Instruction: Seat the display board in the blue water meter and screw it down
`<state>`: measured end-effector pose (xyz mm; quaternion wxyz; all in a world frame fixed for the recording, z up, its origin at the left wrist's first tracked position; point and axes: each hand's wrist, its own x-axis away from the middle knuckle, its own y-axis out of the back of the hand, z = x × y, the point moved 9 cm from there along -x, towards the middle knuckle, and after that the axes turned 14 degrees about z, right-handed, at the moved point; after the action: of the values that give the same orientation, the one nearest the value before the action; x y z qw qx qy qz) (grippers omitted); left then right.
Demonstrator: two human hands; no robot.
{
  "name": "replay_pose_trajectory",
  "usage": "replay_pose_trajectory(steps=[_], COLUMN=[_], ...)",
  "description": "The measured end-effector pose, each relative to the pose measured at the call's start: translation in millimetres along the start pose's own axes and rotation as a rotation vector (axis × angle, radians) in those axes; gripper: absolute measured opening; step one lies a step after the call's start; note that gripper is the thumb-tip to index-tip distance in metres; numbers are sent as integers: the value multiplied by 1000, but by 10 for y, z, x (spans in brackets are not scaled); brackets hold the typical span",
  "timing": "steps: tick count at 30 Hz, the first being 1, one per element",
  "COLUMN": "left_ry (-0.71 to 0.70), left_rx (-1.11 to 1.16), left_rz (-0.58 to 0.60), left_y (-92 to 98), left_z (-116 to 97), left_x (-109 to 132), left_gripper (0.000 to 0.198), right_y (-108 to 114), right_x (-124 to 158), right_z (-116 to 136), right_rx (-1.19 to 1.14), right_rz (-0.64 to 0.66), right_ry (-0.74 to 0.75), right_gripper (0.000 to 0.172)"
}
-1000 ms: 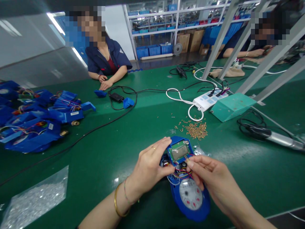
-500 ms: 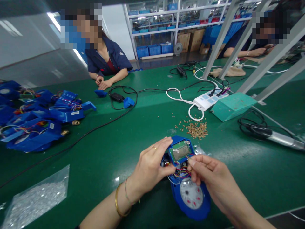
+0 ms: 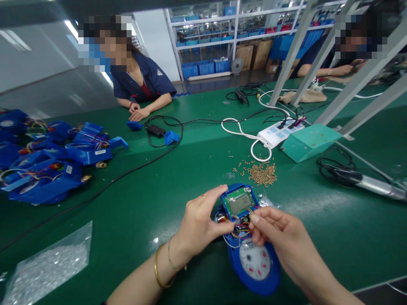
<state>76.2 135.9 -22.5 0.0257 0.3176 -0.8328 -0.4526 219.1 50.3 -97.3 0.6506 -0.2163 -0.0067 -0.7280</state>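
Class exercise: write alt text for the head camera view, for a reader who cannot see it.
Two bare hands, left hand and right hand, hold an opened blue meter on a green table, fingers at its coloured wires.

Blue meter housing (image 3: 254, 275): moulded plastic, smooth, slight sheen. Dial face (image 3: 255, 259): white, under a clear glossy cover. Circuit board (image 3: 239, 202): green, matt, with a grey display panel; thin plastic-coated wires (image 3: 241, 232) in red, yellow and blue. Table covering (image 3: 178, 178): green mat, smooth, soft sheen under the lights. Small loose parts (image 3: 262, 173): brass-coloured metal, dull. Power strip (image 3: 280, 131): white plastic, smooth. Box (image 3: 310, 142): teal, matt. Bag (image 3: 47, 264): clear glossy plastic film, filled with small silvery pieces. Driver tool (image 3: 378, 186): brushed metal barrel. Frame posts (image 3: 292, 51): pale metal, satin. Bangle (image 3: 158, 271): polished gold-coloured metal.
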Motion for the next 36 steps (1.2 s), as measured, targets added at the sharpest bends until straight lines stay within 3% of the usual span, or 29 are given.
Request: replay_pose_trajectory(steps=[23,36], left_ry=[97,79], left_rx=[207,162], left_rz=[-15,-11], left_y=[-41,-32], left_z=[80,57], left_x=[-53,-55], left_gripper=[58,58], right_y=[48,59], right_x=[-48,-20], right_z=[-59,-81], right_rx=[36,-43], right_rz=[24,9], right_ry=[31,42], right_gripper=[33,32])
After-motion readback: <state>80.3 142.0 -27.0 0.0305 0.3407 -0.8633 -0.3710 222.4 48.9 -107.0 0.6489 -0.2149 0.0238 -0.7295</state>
